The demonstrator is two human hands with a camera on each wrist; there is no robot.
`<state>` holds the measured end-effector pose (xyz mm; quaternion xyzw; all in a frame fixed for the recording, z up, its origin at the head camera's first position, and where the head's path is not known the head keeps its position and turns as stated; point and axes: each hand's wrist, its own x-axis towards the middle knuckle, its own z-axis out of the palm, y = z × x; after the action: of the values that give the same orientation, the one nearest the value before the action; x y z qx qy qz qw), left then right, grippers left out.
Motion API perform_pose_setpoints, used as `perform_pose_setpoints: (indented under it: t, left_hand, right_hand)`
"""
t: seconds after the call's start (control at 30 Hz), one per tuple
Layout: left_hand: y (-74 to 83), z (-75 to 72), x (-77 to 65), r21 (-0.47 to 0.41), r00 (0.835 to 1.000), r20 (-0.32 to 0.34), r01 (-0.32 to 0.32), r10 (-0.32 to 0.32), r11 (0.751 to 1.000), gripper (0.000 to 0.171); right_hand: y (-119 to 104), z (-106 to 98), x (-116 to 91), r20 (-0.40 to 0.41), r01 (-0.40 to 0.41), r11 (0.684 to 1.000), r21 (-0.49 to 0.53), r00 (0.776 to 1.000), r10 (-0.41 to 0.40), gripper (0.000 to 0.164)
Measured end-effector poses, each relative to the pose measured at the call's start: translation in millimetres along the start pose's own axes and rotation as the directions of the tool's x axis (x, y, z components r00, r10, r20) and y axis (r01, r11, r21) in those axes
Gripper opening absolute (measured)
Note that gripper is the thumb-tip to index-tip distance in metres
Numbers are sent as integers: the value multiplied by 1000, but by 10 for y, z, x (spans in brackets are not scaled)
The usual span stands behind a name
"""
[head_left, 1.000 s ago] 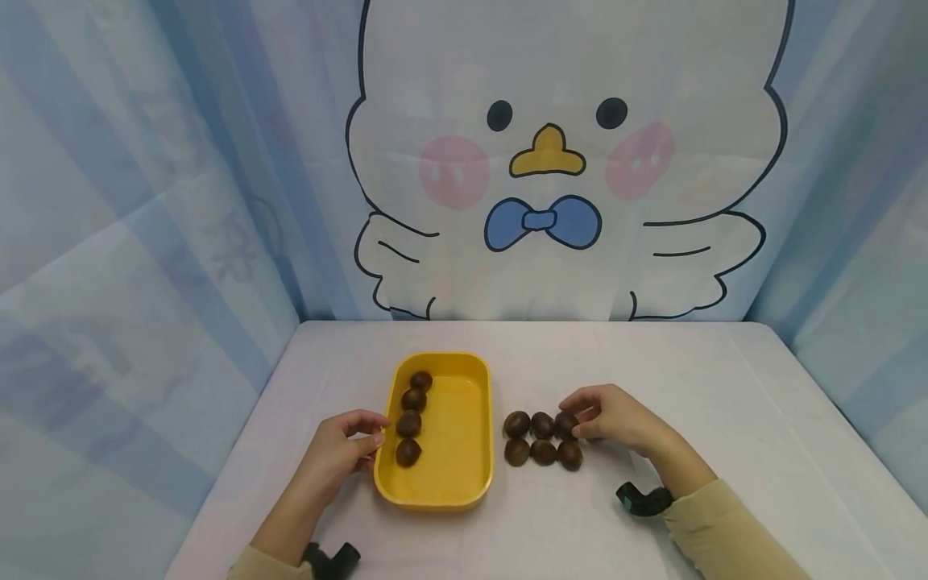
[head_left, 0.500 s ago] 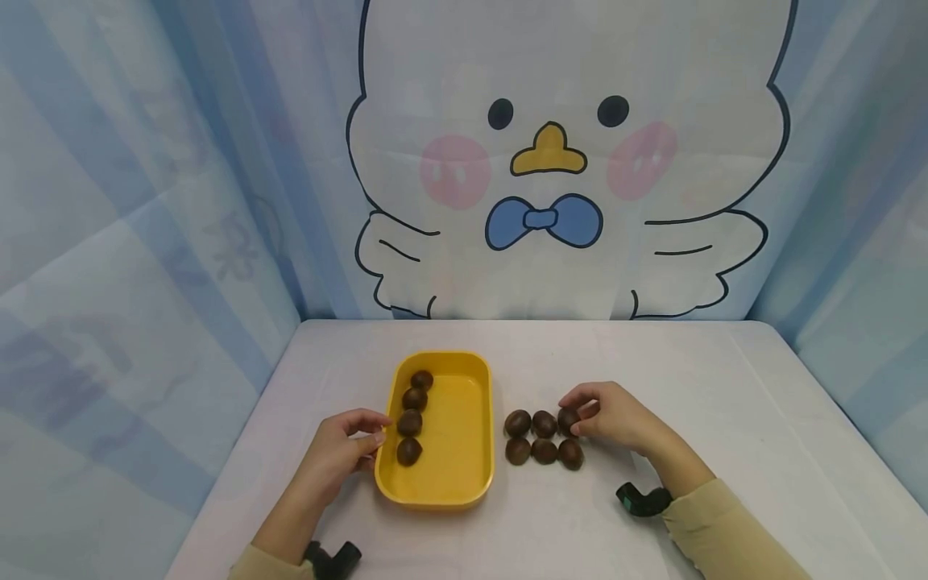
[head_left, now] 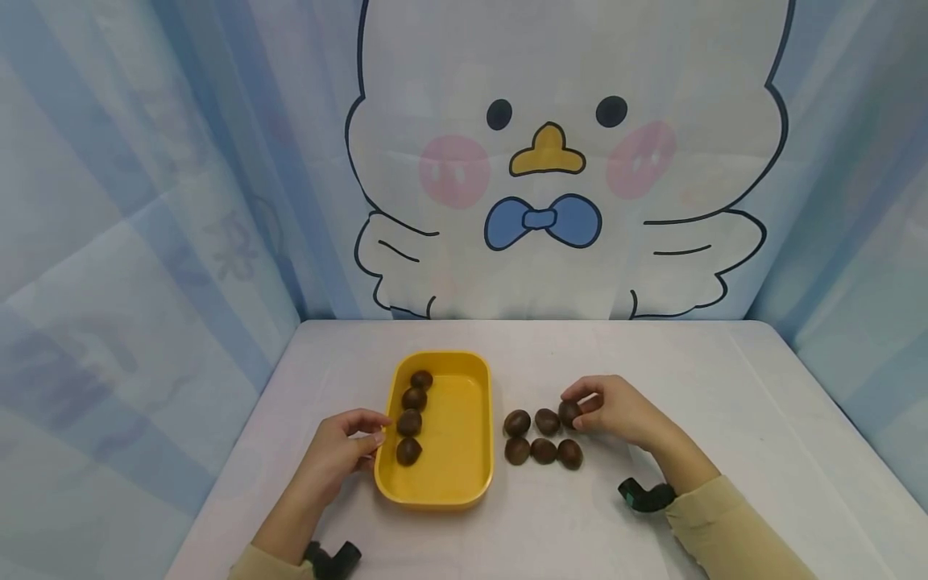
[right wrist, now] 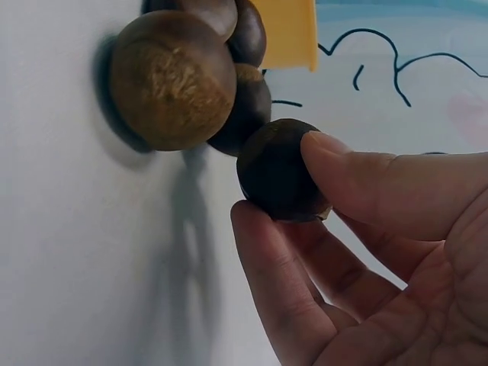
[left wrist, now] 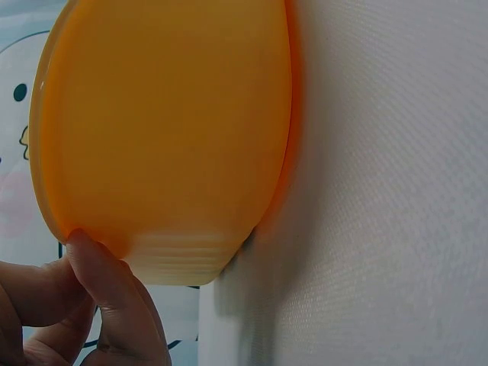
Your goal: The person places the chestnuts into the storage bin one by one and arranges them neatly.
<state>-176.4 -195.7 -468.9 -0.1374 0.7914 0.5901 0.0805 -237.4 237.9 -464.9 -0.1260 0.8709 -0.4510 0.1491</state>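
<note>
My right hand (head_left: pixel 616 411) pinches a chestnut (right wrist: pixel 278 171) between thumb and fingers, just off the right end of the back row. In the right wrist view it shows dark and glossy, held above the white tabletop. Several other chestnuts (head_left: pixel 544 451) lie in two short rows beside it. On the left, my left hand (head_left: pixel 341 443) holds the left rim of a yellow tray (head_left: pixel 457 451), fingertips on its edge and wall (left wrist: pixel 175 152). Inside the tray, several chestnuts (head_left: pixel 409 423) form a line along the left wall.
A white-covered table (head_left: pixel 580 532) bears everything. Behind it hangs a curtain with a cartoon bird (head_left: pixel 547 266), and blue-white curtains (head_left: pixel 130 282) flank the sides. Black wrist cameras (head_left: pixel 645 495) sit on both wrists.
My right hand has lifted the back row's right-end chestnut slightly up and away. The middle one of that row has shifted a little right. My left hand and the tray stay put.
</note>
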Motion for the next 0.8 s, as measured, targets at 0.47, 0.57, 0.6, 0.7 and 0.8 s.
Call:
perform_pose_setpoints:
  t: [0.47, 0.57, 0.6, 0.7, 0.8]
  left_hand:
    - [2, -4, -14, -6, 1000, 0, -9, 9, 1000, 24]
    - [3, -2, -15, -4, 1000, -1, -14, 14, 1000, 24]
    - [4, -1, -15, -4, 1000, -2, -15, 15, 1000, 23]
    - [5, -1, -15, -4, 1000, -1, -15, 15, 1000, 23]
    - [5, -2, -11, -4, 1000, -1, -13, 13, 1000, 24]
  right_hand:
    - [-184, 8, -2, 6, 1, 1000, 13, 1000, -1, 36]
    - [-224, 14, 6, 10, 9, 1000, 21, 1000, -9, 36]
    - [-240, 16, 9, 15, 17, 1000, 23, 1000, -17, 36]
    - [-280, 30, 24, 21, 31, 999, 22, 999, -32, 35]
    - [-323, 55, 41, 31, 42, 999, 17, 999, -43, 34]
